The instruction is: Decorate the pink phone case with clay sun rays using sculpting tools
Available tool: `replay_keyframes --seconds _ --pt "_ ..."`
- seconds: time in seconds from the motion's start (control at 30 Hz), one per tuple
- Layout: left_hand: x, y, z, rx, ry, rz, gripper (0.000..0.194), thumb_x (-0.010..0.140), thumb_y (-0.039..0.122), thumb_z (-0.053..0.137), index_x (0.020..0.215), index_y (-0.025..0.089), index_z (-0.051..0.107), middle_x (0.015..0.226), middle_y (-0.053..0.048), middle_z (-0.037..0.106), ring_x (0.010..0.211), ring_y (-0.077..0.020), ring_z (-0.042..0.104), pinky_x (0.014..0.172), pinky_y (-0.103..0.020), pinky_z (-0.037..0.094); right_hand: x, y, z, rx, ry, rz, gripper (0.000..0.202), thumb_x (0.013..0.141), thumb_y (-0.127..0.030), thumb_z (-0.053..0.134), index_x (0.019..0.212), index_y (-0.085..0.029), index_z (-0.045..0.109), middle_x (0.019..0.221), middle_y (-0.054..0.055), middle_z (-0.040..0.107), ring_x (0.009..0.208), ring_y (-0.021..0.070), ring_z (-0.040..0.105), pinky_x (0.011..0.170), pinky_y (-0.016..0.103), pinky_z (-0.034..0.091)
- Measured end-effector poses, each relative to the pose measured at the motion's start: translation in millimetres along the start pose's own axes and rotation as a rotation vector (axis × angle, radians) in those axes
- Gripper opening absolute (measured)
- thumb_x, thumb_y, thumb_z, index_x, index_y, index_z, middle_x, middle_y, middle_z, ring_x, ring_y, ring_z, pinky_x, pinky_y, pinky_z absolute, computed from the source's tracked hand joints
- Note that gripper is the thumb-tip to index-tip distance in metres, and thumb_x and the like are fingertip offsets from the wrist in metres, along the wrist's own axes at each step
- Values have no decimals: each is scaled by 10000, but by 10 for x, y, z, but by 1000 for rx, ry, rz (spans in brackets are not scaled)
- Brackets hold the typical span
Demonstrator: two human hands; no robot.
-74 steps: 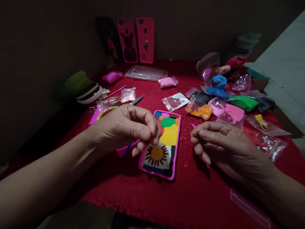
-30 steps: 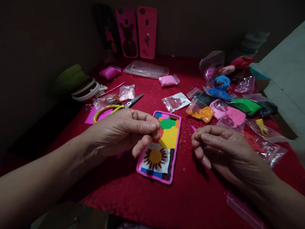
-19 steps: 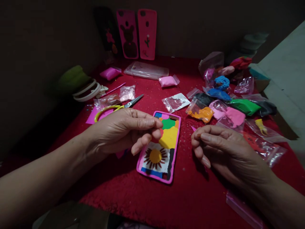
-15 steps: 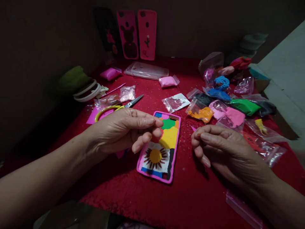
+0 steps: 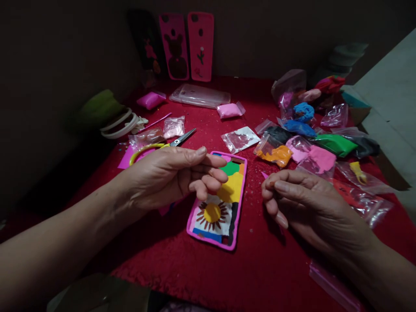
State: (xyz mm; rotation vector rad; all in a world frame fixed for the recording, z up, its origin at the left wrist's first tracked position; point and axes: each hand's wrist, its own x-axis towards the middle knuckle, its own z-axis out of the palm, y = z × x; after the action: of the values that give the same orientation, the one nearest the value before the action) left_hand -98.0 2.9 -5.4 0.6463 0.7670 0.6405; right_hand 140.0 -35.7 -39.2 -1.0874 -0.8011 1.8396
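Observation:
A phone case [image 5: 224,199] lies on the red cloth, its pink raised rim framing patches of coloured clay and a yellow flower with brown petals on white. Over the case's upper left side hovers my left hand [image 5: 182,173], palm turned inward, thumb lifted off the loosely curled fingers; I see nothing held in it. My right hand [image 5: 299,199], to the right of the case, pinches a small bit of brown clay [image 5: 271,184] between thumb and forefinger. A thin pink pointed tool [image 5: 264,174] also runs through its fingers, mostly hidden.
Yellow-handled scissors [image 5: 182,138] lie open behind my left hand. Bags of coloured clay, such as the orange one [image 5: 275,156] and green one [image 5: 336,145], crowd the right side. Clear cases [image 5: 201,96] lie at the back; decorated cases [image 5: 200,47] lean on the wall.
My left thumb has lifted away from the forefinger, and its fingers have shifted slightly right and up over the case. The right hand has hardly moved.

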Motion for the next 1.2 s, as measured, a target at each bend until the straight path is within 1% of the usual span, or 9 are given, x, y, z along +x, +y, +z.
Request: replay_keyframes --seconds 0.2,0.33,0.43,0.53,0.63,0.8,0.87,1.0,1.2 --pt "31 -49 -67 14 -57 59 307 924 105 381 1096 -47 585 921 -238 719 880 -267 709 695 -294 595 2 5 -12 5 -20 -18 65 755 -222 722 754 -160 704 713 38 678 511 91 608 388 140 472" --pt "15 -57 -75 45 -78 79 294 890 41 417 1126 -42 570 947 -236 719 898 -276 706 743 -313 593 14 9 -9 3 -20 -23 65 750 -221 727 751 -159 707 703 38 676 508 93 609 383 140 472" --pt "-15 -36 -29 80 -62 77 281 865 11 470 1122 -13 581 914 -196 734 848 -242 718 720 -276 593 6 9 -14 0 -14 -29 67 743 -221 731 752 -159 709 709 42 677 510 97 612 383 144 474" --pt "-68 -5 36 155 7 129 220 830 -23 515 1022 16 615 771 -115 744 651 -162 712 581 -208 579 -8 4 -19 -6 -4 -36 68 736 -221 736 748 -159 710 711 45 677 511 97 611 384 144 473" --pt "-171 29 73 267 131 191 158 801 -18 568 940 34 624 673 -71 726 554 -137 679 494 -192 555 -10 1 -22 -8 4 -41 67 729 -218 739 741 -159 710 700 46 676 501 94 609 379 137 468" --pt "-386 46 -8 527 389 241 146 781 44 651 927 48 649 674 -61 720 564 -124 667 534 -179 554 2 19 -27 7 -4 -28 54 731 -213 737 747 -173 704 705 45 685 498 98 611 381 145 474" --pt "-431 18 -83 555 453 253 143 781 56 653 924 48 655 701 -67 719 592 -123 667 558 -173 550 -1 27 -28 6 1 -21 62 727 -216 739 740 -171 700 704 48 687 491 101 607 378 152 474" --pt "-425 -62 -230 490 439 227 155 822 80 591 968 58 635 819 -93 714 680 -151 674 581 -215 565 -24 35 -28 -3 19 -11 71 726 -219 737 748 -165 698 693 50 686 466 97 590 376 163 475" --pt "-353 -101 -298 478 410 153 191 806 88 589 985 47 639 726 -98 713 523 -157 656 475 -239 559 -26 25 -21 -6 25 -20 72 730 -223 731 739 -160 697 697 55 686 487 107 604 373 158 470"
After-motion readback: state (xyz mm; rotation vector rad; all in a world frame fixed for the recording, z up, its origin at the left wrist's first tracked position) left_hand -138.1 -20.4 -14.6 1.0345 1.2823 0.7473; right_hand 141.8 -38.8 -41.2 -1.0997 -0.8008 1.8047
